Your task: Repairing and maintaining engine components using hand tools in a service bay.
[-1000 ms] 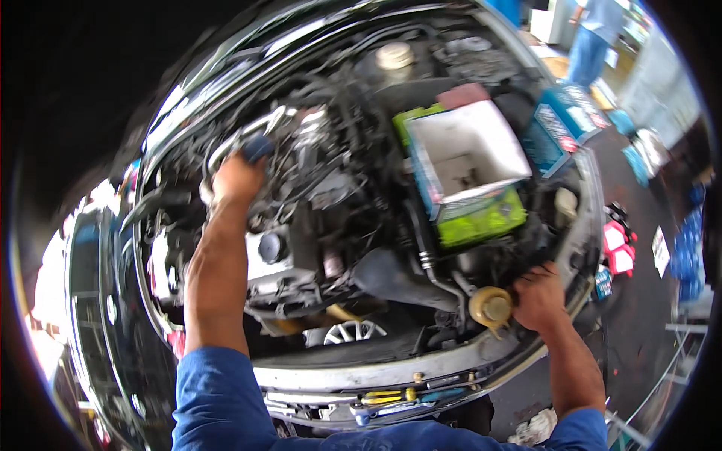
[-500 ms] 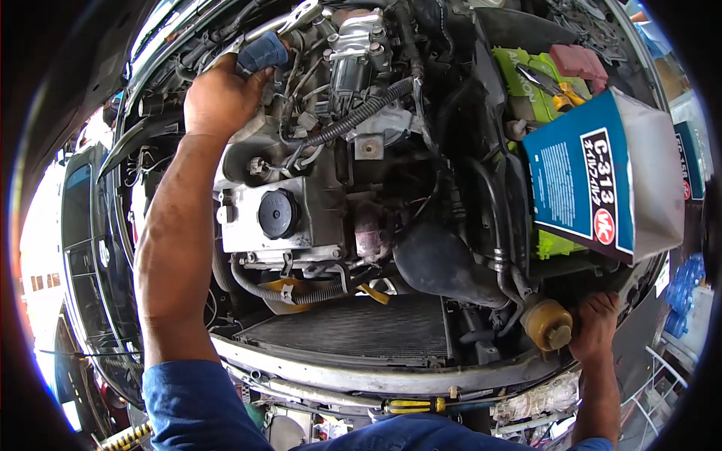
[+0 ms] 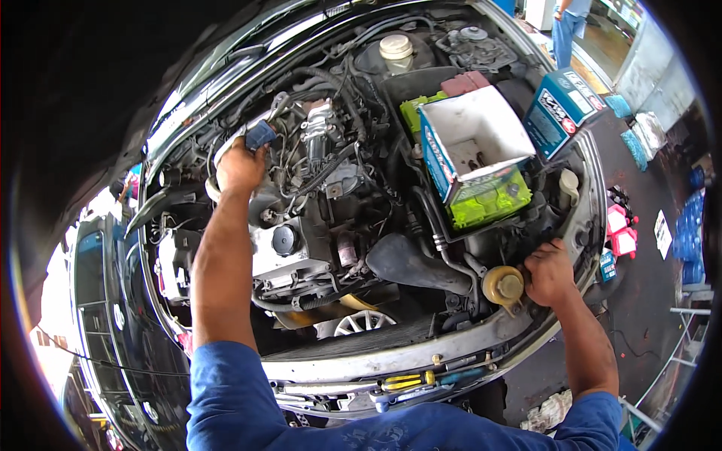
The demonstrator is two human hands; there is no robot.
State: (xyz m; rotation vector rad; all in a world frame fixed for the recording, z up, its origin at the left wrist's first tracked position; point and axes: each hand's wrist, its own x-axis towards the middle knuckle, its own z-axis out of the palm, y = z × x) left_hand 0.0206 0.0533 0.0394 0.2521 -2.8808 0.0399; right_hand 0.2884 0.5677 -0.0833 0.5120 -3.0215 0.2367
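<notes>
My left hand (image 3: pixel 241 167), at the back left of the engine, is closed around a blue cylindrical part (image 3: pixel 262 135) among metal pipes and hoses. Below it sits a silver engine cover (image 3: pixel 274 259) with a black cap (image 3: pixel 283 239). My right hand (image 3: pixel 549 276) is curled at the front right of the engine bay, just right of a yellowed round reservoir (image 3: pixel 502 286); what its fingers grip is hidden. An open teal-and-white box (image 3: pixel 438 164) rests on a bright green battery (image 3: pixel 492 207), with a second teal box (image 3: pixel 560 113) beside it.
Tools (image 3: pixel 406 379) lie along the front edge. The raised hood (image 3: pixel 83 90) arches at the left, with a dark vehicle (image 3: pixel 98 278) beyond. At the right are a standing person (image 3: pixel 568 34), blue water bottles (image 3: pixel 688 233), red items (image 3: pixel 620 233) and a metal frame (image 3: pixel 684 316).
The view swung closer half a second ago and is wider again now. Both hands stay at about the same spots on the engine, the left one still holding the blue part.
</notes>
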